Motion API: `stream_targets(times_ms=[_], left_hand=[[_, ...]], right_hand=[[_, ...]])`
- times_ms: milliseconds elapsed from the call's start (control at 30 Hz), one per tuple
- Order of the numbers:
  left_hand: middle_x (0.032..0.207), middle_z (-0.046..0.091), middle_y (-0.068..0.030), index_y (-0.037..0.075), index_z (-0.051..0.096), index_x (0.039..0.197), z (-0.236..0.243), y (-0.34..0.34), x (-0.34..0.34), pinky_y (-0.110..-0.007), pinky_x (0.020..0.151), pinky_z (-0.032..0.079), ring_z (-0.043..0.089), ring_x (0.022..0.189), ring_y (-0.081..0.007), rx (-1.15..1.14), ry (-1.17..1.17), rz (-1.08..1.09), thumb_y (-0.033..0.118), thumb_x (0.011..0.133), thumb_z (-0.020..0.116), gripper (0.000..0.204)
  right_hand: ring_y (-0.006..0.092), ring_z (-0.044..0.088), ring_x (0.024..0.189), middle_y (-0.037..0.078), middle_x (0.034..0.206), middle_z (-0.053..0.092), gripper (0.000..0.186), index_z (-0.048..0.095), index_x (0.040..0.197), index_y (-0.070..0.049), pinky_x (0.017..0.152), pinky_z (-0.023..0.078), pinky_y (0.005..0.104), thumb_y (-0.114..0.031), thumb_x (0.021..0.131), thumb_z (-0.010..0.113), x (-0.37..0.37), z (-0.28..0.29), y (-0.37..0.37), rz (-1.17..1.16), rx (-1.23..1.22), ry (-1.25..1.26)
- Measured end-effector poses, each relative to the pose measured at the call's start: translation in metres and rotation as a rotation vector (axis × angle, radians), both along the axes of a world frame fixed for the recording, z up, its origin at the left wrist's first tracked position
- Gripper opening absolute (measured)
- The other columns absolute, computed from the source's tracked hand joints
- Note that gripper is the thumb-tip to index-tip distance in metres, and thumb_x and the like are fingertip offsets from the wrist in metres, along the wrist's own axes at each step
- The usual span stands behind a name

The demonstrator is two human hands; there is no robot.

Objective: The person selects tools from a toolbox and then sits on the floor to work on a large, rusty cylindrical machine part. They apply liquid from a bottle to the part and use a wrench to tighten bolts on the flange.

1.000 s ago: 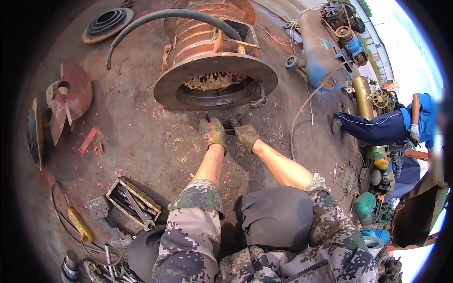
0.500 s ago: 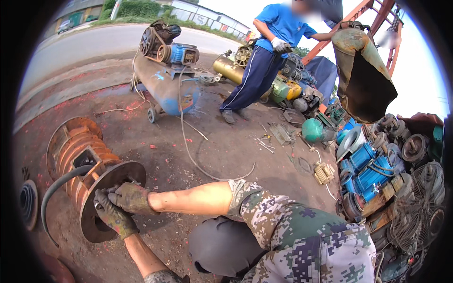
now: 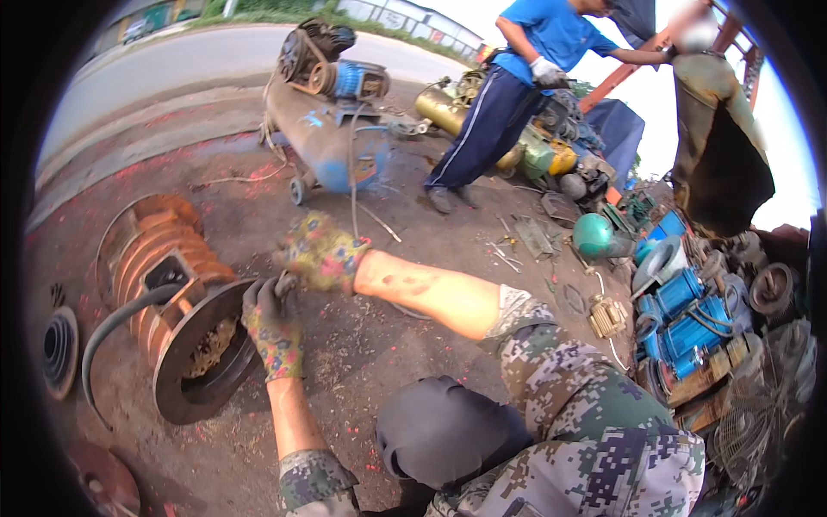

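A rusty, ribbed motor housing point(image 3: 165, 246) lies on its side at the left, its open round flange point(image 3: 168, 388) facing me with brownish material inside. A thick black cable point(image 3: 96, 345) arches out of its square box opening. My left hand point(image 3: 277, 332), in a flower-patterned glove with dark fingers, is at the flange's right edge, fingers pinched. My right hand point(image 3: 326, 252), gloved alike and blurred, is closed just above it, fingertips close to the left hand's. What lies between the fingers is too small to make out.
A wheeled air compressor point(image 3: 332, 138) stands beyond, its hose trailing on the ground. Another person point(image 3: 508, 95) in blue steadies a big rusty metal shell point(image 3: 719, 146). Motors point(image 3: 693, 323) and scrap pile up at the right. A stepped round part point(image 3: 60, 353) lies at far left.
Both hands have come away from the flange face, up and to the right, uncovering the opening. The view has shifted, and the other person and the metal shell now appear farther right.
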State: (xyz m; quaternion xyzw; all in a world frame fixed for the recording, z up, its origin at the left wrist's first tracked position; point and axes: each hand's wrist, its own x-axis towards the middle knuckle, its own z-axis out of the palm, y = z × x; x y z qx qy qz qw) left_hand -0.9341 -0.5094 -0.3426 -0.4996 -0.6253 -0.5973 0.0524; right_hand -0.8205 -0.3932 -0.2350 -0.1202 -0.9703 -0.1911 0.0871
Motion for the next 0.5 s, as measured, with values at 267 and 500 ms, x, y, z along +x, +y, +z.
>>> stream_targets(times_ms=[267, 500], left_hand=[[0.103, 0.069, -0.0110, 0.007, 0.071, 0.104, 0.086, -0.045, -0.078, -0.045, 0.086, 0.053, 0.066, 0.096, -0.0335, 0.170, 0.168, 0.177, 0.006, 0.087, 0.073, 0.017], [0.118, 0.068, -0.0114, 0.009, 0.068, 0.111, 0.121, -0.037, -0.163, -0.044, 0.100, 0.049, 0.063, 0.116, -0.0319, -0.430, 0.696, -0.312, 0.021, 0.091, 0.070, 0.023]], right_hand=[[0.0402, 0.067, 0.101, 0.019, 0.101, 0.071, 0.019, 0.069, 0.104, -0.007, 0.085, 0.051, 0.0523, -0.023, 0.095, 0.066, 0.023, -0.136, 0.028, -0.319, -0.542, 0.011], [0.0421, 0.069, 0.105, 0.023, 0.108, 0.072, 0.025, 0.070, 0.115, -0.008, 0.085, 0.053, 0.0497, -0.025, 0.097, 0.067, -0.060, -0.275, -0.059, -0.506, -1.138, 0.282]])
